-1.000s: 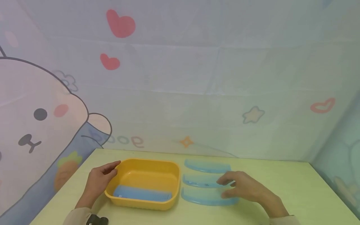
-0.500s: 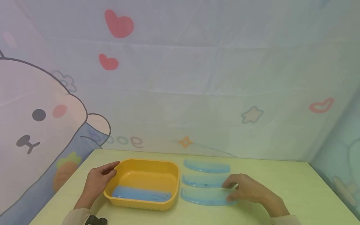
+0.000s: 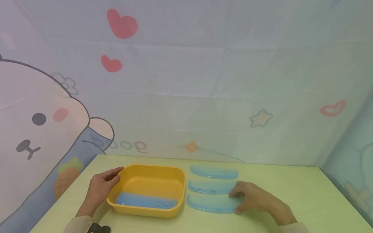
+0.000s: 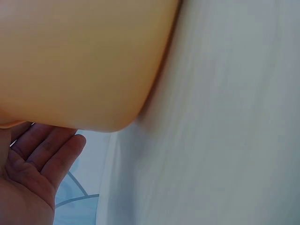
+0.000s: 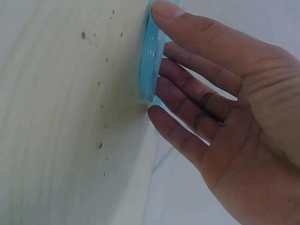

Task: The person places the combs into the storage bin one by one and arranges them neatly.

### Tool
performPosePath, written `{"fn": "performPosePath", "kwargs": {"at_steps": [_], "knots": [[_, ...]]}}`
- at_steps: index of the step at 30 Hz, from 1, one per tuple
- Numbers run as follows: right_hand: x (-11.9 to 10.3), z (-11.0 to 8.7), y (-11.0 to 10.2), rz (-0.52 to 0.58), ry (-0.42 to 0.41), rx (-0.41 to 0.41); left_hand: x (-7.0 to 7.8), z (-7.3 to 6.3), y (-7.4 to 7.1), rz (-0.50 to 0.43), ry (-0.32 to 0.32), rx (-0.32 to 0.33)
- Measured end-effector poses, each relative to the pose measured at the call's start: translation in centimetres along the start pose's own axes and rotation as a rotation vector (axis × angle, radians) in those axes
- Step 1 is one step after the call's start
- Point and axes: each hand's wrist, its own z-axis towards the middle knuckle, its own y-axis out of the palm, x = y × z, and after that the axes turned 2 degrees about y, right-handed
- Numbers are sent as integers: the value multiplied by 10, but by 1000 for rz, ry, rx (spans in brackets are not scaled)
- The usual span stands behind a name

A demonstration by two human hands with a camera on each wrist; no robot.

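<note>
A yellow plastic basket point(image 3: 148, 213) stands on the left of the table, a blue comb point(image 3: 145, 200) lying inside it. My left hand point(image 3: 100, 189) holds the basket's left rim, thumb at the rim. In the left wrist view its fingers point(image 4: 61, 154) reach behind the outer wall. Three more blue combs lie in a column right of the basket: a far comb point(image 3: 214, 172), a middle comb point(image 3: 211, 187) and a near comb point(image 3: 212, 204). My right hand point(image 3: 256, 199) pinches the right end of the near comb, thumb on its front edge and fingers at its back edge.
The pale table point(image 3: 291, 191) runs back to a printed cloth backdrop point(image 3: 227, 81) with hearts and a bear. Another cloth panel point(image 3: 355, 168) borders the right side. A black wrist device point(image 3: 99, 228) sits at the left sleeve.
My right hand has moved from above the middle and near combs to the near comb's right end, its fingers closing toward the thumb. The left hand keeps its place at the basket.
</note>
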Motion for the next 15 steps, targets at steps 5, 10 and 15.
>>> {"fn": "performPosePath", "kwargs": {"at_steps": [5,10,15], "knots": [[1,0,1,-20,4,-11,-1,0,0,-7,-10,-4],[0,-1,0,-29,47,-11,-2,1,0,-4,-8,-5],[-3,-3,-1,-13,67,-7,-2,2,0,5,-3,0]]}}
